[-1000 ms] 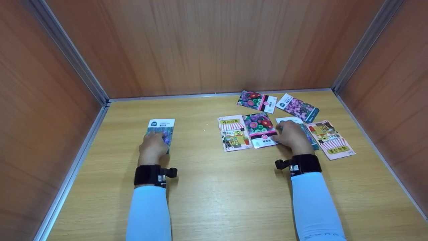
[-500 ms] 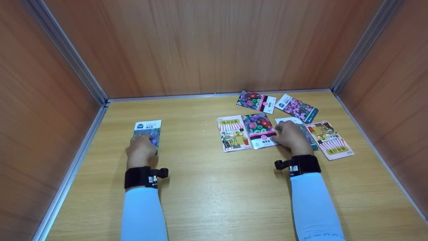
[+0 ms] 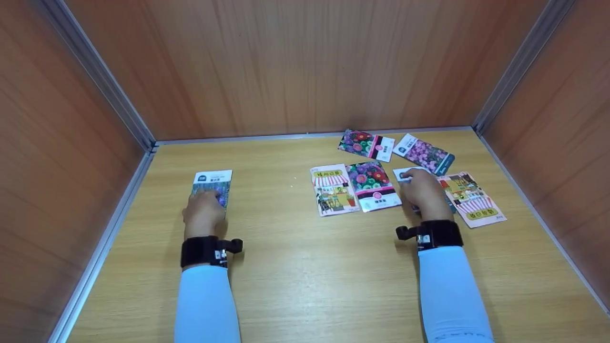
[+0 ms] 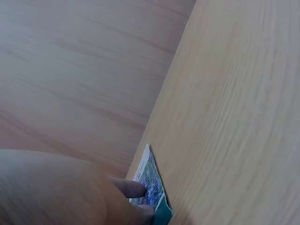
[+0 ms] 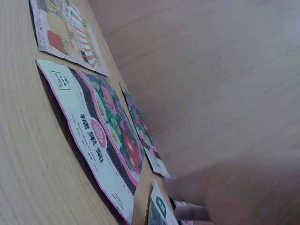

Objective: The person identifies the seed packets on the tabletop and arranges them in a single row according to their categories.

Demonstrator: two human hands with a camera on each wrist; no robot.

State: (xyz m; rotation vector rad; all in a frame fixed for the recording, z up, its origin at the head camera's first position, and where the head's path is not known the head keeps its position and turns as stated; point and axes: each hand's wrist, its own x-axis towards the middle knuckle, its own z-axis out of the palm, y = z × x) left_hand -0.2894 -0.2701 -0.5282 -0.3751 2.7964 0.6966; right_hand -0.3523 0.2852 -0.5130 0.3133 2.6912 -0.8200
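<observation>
On the left of the table lies a seed packet with purple flowers and a white top (image 3: 213,176), and my left hand (image 3: 204,212) rests over its lower part. In the left wrist view two fingers (image 4: 131,188) lie on that packet (image 4: 151,187), whose near edge bends up slightly. My right hand (image 3: 425,193) is over another packet with a white top (image 3: 402,172) and covers most of it. One finger reaches onto its upper end. Blurred in the right wrist view, this hand (image 5: 225,187) sits beside the packet's corner (image 5: 161,206).
Left of my right hand are a pink-banded flower packet (image 3: 374,183) and a striped-awning packet (image 3: 335,189). Behind lie a second pink-banded packet (image 3: 366,144) and a pink-flower packet (image 3: 425,153). Another awning packet (image 3: 472,199) lies right. Wooden panels (image 3: 305,66) enclose the table.
My left hand slid left with its packet, then shifted very slightly back right. The right hand moved a little right, off the edge of the pink-banded packet.
</observation>
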